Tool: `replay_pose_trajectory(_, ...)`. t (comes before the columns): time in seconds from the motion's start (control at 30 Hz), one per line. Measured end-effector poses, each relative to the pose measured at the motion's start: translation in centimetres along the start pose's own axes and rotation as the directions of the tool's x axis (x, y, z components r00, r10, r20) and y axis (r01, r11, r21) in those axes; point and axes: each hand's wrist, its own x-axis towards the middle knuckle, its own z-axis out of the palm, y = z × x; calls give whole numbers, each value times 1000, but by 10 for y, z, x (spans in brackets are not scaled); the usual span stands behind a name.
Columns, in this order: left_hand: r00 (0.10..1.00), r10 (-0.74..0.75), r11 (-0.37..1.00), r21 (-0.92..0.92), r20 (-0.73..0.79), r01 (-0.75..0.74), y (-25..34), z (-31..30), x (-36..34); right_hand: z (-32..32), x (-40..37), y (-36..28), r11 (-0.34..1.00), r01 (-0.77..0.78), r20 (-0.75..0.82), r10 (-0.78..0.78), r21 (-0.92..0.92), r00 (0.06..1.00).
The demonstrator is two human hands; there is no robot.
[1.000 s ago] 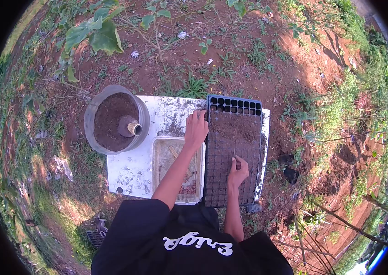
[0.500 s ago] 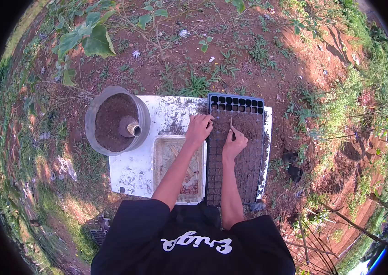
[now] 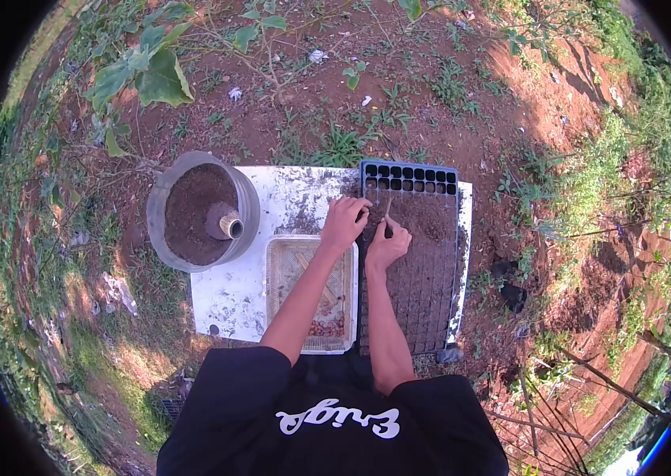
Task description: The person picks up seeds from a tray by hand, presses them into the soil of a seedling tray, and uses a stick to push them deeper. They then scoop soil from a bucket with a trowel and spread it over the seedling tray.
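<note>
White board [image 3: 228, 305], tray [image 3: 423, 166] — stick [image 3: 388, 208] jutting from right grip [image 3: 389, 246]

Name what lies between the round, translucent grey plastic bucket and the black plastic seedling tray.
The head view shows a dirt-marked white board, a shallow rectangular cream plastic tray on it, and the person's left hand.

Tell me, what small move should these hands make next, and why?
Perhaps press the stick into the soil: the right hand grips it over the tray, its tip towards the emptier far cells, with the left hand close by.
</note>
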Motion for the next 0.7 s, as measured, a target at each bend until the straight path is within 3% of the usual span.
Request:
replay_pose_trajectory(0.1,1000,-10,1000,14,-16,10,-3,3,-1,4,2,-8,996,-61,-22,62,62,998)
replay_pose_trajectory(0.33,998,-4,1000,29,-61,6,-4,4,-1,8,3,-8,999,-33,-13,34,40,999)
replay_pose_trajectory(0.7,996,-32,999,-9,-89,31,-2,3,0,10,18,-11,998,-60,179,55,24,982)
